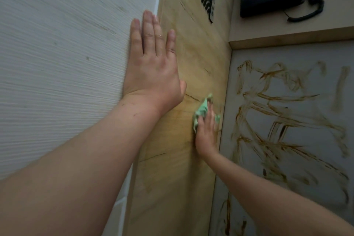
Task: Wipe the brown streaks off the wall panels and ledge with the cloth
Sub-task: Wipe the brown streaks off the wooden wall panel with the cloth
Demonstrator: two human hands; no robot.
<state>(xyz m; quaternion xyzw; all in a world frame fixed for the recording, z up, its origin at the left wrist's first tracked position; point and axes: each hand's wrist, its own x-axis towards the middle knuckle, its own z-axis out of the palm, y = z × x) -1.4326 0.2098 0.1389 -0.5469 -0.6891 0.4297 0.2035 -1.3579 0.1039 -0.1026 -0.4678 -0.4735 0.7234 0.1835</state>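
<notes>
Two bare forearms reach in from the lower edge, the left one from the lower left and the right one from the lower right. The left hand (151,67) lies flat and open, fingers straight and together. It rests across the seam between a white ribbed wall panel (57,63) and a tan wood-grain wall panel (182,178).

Just beyond it and to the right, the right hand (206,132) presses a crumpled pale green cloth (202,110) against the tan panel. Its fingers are laid out fairly straight over the cloth, not wrapped round it. The cloth sits near the tan panel's right edge, and a faint yellowish-brown smear shows around it.

Beside that edge is a grey wall panel (316,159) covered with thick brown streaks (272,101) in crossing strokes.

Farther on, a tan wooden ledge (287,34) runs along the top of the grey panel. A black corded telephone (272,0) with a white keypad sits on it. A black-and-white sign (210,0) is on the tan panel near the telephone.
</notes>
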